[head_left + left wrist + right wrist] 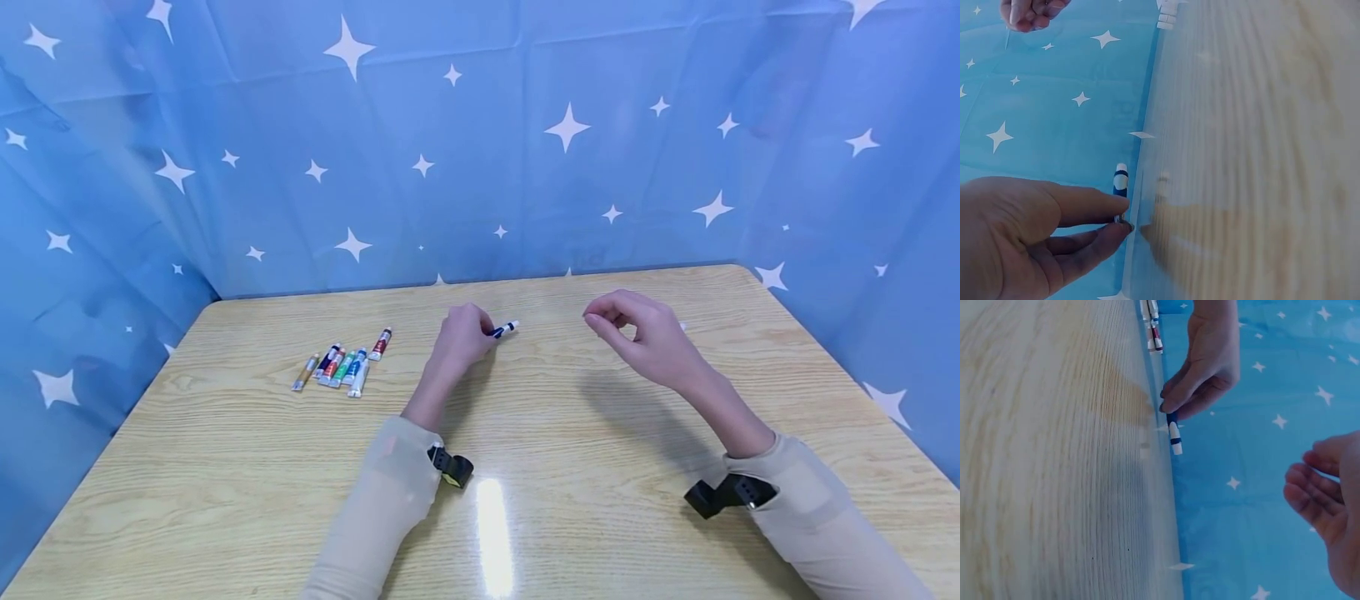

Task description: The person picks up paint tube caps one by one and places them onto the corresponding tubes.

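Observation:
Near the middle of the table, my left hand pinches a dark blue paint tube with a white cap between thumb and fingertips. In the left wrist view the tube points its cap away from the hand, close over the tabletop. My right hand is raised above the table to the right, fingers loosely curved and nothing between them. To the left of the left hand lies a group of small paint tubes in several colours, with a dark red tube a little apart.
The wooden table runs back to a blue curtain with white stars. A small white item shows partly behind the right hand. Black wrist cameras sit on both sleeves.

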`<state>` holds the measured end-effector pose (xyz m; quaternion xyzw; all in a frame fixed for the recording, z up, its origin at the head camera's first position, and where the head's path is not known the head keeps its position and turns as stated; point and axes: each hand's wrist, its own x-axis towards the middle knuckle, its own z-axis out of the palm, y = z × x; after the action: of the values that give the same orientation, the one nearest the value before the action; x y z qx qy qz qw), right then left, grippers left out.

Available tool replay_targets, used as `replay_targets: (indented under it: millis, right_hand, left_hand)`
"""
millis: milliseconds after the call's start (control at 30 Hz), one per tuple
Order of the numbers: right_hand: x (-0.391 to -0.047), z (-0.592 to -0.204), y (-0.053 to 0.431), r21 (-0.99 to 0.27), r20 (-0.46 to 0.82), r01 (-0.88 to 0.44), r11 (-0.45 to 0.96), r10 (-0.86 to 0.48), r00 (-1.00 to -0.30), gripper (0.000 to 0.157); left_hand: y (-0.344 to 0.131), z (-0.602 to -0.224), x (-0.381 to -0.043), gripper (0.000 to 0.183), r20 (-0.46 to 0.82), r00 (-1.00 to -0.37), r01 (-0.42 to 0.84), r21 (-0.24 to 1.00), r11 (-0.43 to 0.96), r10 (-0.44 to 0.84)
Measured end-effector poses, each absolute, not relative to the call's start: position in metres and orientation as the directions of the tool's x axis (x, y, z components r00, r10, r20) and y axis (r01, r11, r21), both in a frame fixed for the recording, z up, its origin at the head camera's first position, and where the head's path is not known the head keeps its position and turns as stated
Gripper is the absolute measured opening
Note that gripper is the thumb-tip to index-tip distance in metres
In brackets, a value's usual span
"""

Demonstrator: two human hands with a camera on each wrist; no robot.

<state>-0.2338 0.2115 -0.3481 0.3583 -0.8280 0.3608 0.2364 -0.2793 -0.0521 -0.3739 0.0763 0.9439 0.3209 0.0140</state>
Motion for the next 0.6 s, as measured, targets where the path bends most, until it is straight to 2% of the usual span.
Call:
replay_targets:
  millis: [167,600]
  right_hand:
    - [-0.2351,-0.3489,0.2126,-0.423,0.65,-0.766,0.483,-0.428,-0.628,0.012]
    - [-0.2365,-0.3535,0.2183,-0.421,0.626,-0.747,0.514,-0.431,-0.65,0.012]
  left_hand:
    - [-0.0526,-0.3753,-0.2804,0.01,0.016,-0.991,0.121,0.559,0.82,0.135]
    - [-0.0607,-0.3761,-0.2777,0.019,0.023,-0.99,0.13,0.572,0.81,0.142]
